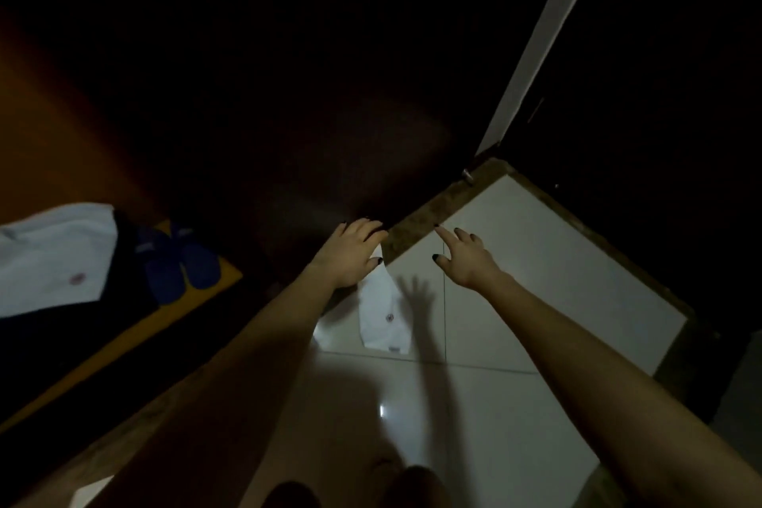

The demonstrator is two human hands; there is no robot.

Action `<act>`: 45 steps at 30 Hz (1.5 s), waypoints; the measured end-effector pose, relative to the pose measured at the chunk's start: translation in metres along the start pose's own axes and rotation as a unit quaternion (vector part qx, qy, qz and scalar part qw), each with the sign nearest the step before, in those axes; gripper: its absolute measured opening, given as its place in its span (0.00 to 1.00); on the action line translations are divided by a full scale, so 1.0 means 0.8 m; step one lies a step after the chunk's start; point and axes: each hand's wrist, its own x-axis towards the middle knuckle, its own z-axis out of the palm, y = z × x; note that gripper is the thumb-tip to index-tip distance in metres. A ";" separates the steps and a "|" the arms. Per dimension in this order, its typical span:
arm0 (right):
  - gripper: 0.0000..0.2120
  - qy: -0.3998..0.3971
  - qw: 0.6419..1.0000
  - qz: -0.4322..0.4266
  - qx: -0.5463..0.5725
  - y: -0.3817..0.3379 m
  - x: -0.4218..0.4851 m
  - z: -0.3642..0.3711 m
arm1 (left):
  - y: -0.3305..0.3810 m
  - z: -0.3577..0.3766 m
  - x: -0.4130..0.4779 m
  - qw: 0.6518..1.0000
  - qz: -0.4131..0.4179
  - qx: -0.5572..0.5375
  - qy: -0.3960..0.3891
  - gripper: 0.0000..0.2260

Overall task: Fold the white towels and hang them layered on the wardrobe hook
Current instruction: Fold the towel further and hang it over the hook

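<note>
Dim light fell on a white tiled floor [515,260] beside a dark wardrobe door [288,115]. By the door's edge hung a white towel [385,313] with a small red mark, folded narrow, its top hidden under the left hand [350,256]. That hand's thumb lay on the cloth and its fingers [369,228] reached onto the door. Whether they pinched the towel or only pressed it could not be told, and the hook itself was out of sight. Just beside it, clear of the cloth, the right hand [466,258] hovered with fingers spread, holding nothing, the forefinger stretched toward the door's edge. Well off to the left lay a second white towel [53,260] on dark fabric, near blue slippers [181,264] on an orange mat [222,272].

The step looked like seating the towel on the hook. To do it well, the left hand should probably pin the fold until the cloth bore its own weight, while the right smoothed the hanging part so the edges lined up. Letting go too soon could drop it to the floor.
</note>
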 end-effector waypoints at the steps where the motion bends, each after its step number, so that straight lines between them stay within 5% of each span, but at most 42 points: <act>1: 0.30 -0.008 1.000 -0.003 -0.007 0.013 0.019 0.038 | 0.001 0.045 0.010 1.000 -0.002 0.000 -0.009 0.26; 12: 0.34 -0.068 0.995 0.036 0.063 0.122 0.177 0.424 | -0.022 0.427 0.099 0.992 -0.066 -0.101 -0.047 0.24; 23: 0.08 0.041 0.943 0.127 0.306 0.128 0.213 0.573 | 0.008 0.596 0.120 0.981 -0.130 -0.141 0.000 0.17; 26: 0.13 0.045 0.923 0.139 0.355 0.124 0.203 0.572 | 0.013 0.586 0.117 0.974 -0.144 -0.174 0.006 0.07; 29: 0.13 0.101 0.890 0.131 0.425 0.120 0.185 0.534 | 0.011 0.547 0.103 0.955 -0.189 -0.228 -0.004 0.10; 33: 0.06 0.123 0.877 0.068 0.460 0.098 0.139 0.423 | 0.021 0.450 0.070 0.847 -0.247 -0.470 0.018 0.07; 36: 0.08 0.120 0.891 0.000 0.438 0.074 0.104 0.315 | 0.045 0.349 0.051 0.786 -0.182 -0.588 0.055 0.11; 41: 0.13 0.072 0.910 -0.072 0.401 0.023 0.024 0.130 | 0.064 0.158 0.023 0.832 -0.096 -0.537 0.102 0.20; 45: 0.10 0.040 0.940 -0.106 0.322 -0.028 -0.057 -0.013 | 0.070 0.000 -0.015 0.839 -0.076 -0.537 0.044 0.16</act>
